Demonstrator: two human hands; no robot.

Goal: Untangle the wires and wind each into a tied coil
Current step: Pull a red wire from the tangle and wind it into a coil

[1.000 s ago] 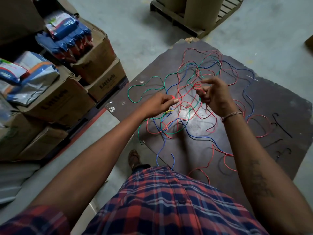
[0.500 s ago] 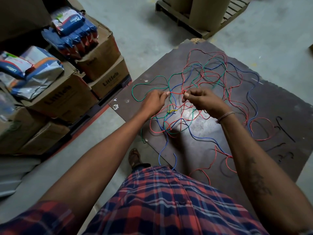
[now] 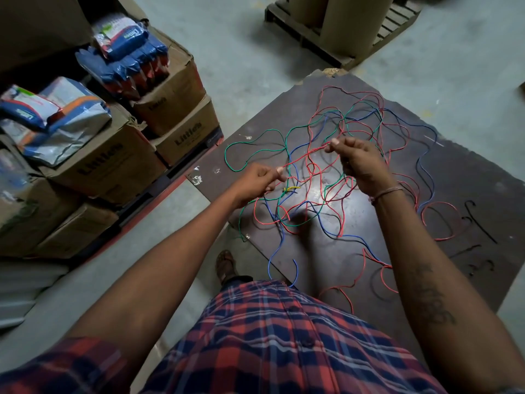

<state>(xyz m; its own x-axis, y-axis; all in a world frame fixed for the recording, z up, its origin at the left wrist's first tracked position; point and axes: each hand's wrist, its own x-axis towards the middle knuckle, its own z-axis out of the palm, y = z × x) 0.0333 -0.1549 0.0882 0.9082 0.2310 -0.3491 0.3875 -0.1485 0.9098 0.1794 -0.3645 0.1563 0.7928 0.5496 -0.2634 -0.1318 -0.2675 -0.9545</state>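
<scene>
1. The left hand [image 3: 260, 182] has its fingers curled and pinches a red wire [image 3: 305, 156] between thumb and fingertips.
2. The right hand [image 3: 359, 163] pinches the same red wire farther along, fingers curled; the stretch between the two hands is raised and taut.
3. The tangle of wires [image 3: 321, 177], red, green and blue, lies spread on the dark bench [image 3: 468, 177] beneath both hands, with a small yellow tie [image 3: 291, 189] near the left hand.
4. Cardboard boxes [image 3: 113, 166] with packets stand stacked to the left.
</scene>
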